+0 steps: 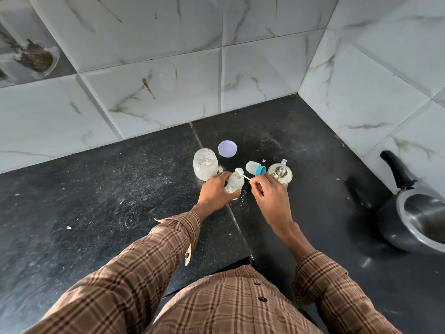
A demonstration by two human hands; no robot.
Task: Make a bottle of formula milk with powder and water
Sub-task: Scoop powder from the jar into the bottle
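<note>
A small clear baby bottle (234, 183) stands open on the dark counter, gripped around its body by my left hand (215, 191). My right hand (267, 189) pinches the handle of a white scoop (240, 171), whose bowl sits tipped over the bottle's mouth. Just left of the bottle stands an open glass jar of white powder (205, 164). Its round pale lid (227, 148) lies flat behind it. The bottle's teat cap with a blue ring (255, 168) lies on its side behind my right hand. A lidded steel water jug (280, 175) stands beside it.
A dark pressure cooker (419, 222) with a long black handle sits at the right near the tiled wall. Powder is spilled on the black counter (120, 189) around the jar and bottle. Tiled walls close the back and right sides.
</note>
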